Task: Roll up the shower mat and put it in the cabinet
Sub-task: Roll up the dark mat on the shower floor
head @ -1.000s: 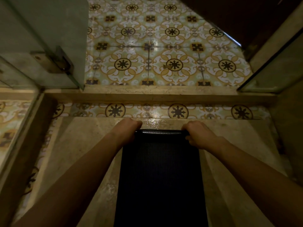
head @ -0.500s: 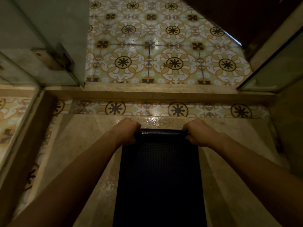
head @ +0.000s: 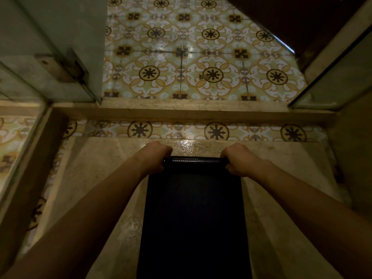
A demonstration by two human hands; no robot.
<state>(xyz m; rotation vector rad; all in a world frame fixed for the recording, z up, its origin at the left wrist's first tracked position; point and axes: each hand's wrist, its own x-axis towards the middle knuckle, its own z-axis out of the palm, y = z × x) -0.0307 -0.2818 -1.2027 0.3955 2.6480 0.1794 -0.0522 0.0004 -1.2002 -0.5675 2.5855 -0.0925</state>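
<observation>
A dark, finely textured shower mat (head: 194,218) lies lengthwise on the beige stone shower floor, running from the bottom edge of the view up to the middle. Its far end is curled over into a thin glossy roll (head: 195,160). My left hand (head: 156,157) grips the left end of that roll. My right hand (head: 240,161) grips the right end. Both hands have fingers wrapped around the rolled edge. No cabinet is in view.
A raised stone threshold (head: 193,111) crosses the view beyond the mat. Patterned yellow and white floor tiles (head: 201,63) lie past it. A glass shower door with a metal hinge (head: 62,67) stands at the left, a glass panel (head: 338,77) at the right.
The curled far edge of the mat has become slightly thicker between my hands. Both hands have stayed at nearly the same spot.
</observation>
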